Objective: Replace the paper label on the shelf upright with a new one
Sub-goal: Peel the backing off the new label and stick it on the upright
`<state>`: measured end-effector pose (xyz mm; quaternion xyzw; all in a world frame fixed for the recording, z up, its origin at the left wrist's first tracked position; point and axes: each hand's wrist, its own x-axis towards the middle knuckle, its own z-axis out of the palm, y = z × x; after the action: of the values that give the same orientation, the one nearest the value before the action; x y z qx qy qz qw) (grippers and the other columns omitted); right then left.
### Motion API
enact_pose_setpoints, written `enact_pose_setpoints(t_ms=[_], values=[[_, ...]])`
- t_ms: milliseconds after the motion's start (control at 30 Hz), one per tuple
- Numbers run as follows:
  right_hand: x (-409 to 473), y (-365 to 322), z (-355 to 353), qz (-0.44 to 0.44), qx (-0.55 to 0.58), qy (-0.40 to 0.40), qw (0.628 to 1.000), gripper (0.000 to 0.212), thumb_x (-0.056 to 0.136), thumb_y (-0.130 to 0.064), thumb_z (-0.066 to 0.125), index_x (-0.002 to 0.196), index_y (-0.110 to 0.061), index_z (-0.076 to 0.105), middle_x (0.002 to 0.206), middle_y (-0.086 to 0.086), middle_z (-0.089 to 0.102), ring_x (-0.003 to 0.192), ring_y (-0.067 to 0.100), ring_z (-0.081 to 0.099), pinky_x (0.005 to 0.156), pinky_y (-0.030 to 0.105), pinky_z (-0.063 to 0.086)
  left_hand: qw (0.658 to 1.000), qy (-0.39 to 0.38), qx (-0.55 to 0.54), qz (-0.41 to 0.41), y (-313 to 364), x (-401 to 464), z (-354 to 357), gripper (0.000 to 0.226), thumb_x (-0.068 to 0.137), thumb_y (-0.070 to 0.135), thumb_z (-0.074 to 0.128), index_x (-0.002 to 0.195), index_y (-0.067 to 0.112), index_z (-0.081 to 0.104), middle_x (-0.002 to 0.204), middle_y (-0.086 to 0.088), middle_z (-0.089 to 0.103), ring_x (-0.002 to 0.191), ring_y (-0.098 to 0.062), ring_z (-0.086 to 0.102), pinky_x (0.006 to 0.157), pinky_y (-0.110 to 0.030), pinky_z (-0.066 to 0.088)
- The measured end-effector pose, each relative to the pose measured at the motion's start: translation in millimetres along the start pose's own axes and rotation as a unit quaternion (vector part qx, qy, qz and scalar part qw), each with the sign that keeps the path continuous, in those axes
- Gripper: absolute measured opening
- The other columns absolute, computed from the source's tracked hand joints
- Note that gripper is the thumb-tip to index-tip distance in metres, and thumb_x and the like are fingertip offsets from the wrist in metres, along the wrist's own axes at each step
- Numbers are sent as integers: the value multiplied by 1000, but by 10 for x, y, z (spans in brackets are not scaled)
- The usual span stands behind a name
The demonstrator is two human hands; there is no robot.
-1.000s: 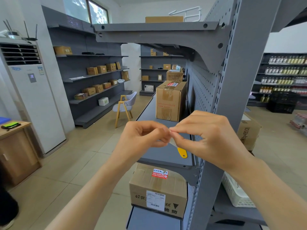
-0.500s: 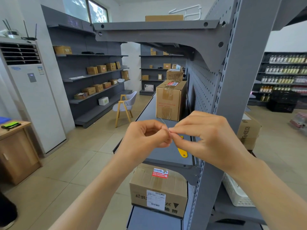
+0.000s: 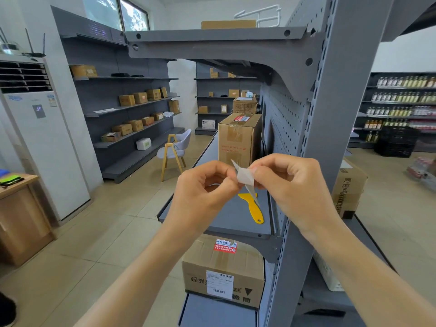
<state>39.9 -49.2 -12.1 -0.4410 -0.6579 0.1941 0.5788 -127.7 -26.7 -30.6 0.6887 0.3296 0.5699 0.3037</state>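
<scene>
A small white paper label is pinched between both hands in front of the grey shelf upright. My left hand grips its left edge with thumb and forefinger. My right hand holds the right side, and the paper is peeling apart into two layers, one flap pointing up-left and one hanging down. No label shows on the visible face of the upright. A yellow plastic scraper lies on the grey shelf board just below my hands.
A tall taped cardboard box stands on the same shelf behind my hands. Another box with a red sticker sits on the lower shelf. A chair stands in the aisle; a wooden desk and white air conditioner are left.
My fingers have pulled apart slightly and the paper has opened from a thin pinched strip into two visible white flaps.
</scene>
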Motion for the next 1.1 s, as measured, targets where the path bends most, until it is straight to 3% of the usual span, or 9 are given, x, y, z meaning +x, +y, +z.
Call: enact_pose_setpoints(t_ms=[33,100,200,400,567,733,933,1000,1100], values=[[6,-7,-6,12,6,4,1000,14,86,-12,69,81,-17,81,72,-6,78,69,4,73,64,21,59,1000,-3,-10,-2,-6,6,8,9,80,28,68,74,26,73,78,6,77,80,-20,76,81,-35,64],[13,-24,-31,39,29,16,999,15,87,-14,66,83,-16,80,74,-4,78,69,4,73,62,21,60,999,-6,-33,-7,-24,19,10,18,90,9,64,76,19,70,77,9,76,78,-12,75,80,-31,63],[13,-49,-124,53,66,56,995,19,92,-13,63,81,-19,78,76,2,80,68,13,75,61,21,59,997,10,-69,-39,-25,36,-6,35,96,-8,50,74,13,67,76,8,75,77,-9,75,81,-29,63],[-59,-121,-393,47,108,137,984,27,98,-7,59,76,-16,72,63,-5,73,54,12,69,54,18,54,985,17,-142,-95,-9,68,2,59,100,-3,42,58,27,71,77,13,77,77,-6,75,68,-19,60],[-115,-185,-688,29,138,195,971,33,97,-8,60,69,-21,71,63,-3,70,53,16,67,52,21,49,979,17,-180,-99,-13,94,84,40,99,-1,46,68,15,66,78,10,79,80,-9,76,68,-20,60],[-208,-206,-1004,42,148,247,957,26,95,-12,59,73,-19,72,70,0,72,52,10,65,53,24,45,979,4,-188,-83,123,120,330,68,99,-6,37,51,28,71,75,12,78,76,-8,77,65,-20,61],[-370,-99,-1561,50,146,315,937,24,95,-14,57,75,-16,70,68,2,70,49,13,63,54,29,43,954,-143,-255,-71,363,-68,1071,38,81,7,43,64,24,73,70,-2,74,65,-12,71,58,-20,56],[-455,-15,-1772,58,139,342,927,25,93,-15,57,72,-18,69,63,-4,68,47,14,61,51,27,42,942,-197,-251,-101,375,-192,1442,28,82,7,45,69,16,68,69,-8,69,60,-14,66,56,-23,53],[-589,165,-2069,81,109,376,916,21,90,-17,57,72,-17,68,60,-5,66,48,16,59,51,30,41,932,-232,-208,-188,253,-297,1979,22,95,9,49,77,11,61,69,-2,64,55,-16,62,55,-24,50]])
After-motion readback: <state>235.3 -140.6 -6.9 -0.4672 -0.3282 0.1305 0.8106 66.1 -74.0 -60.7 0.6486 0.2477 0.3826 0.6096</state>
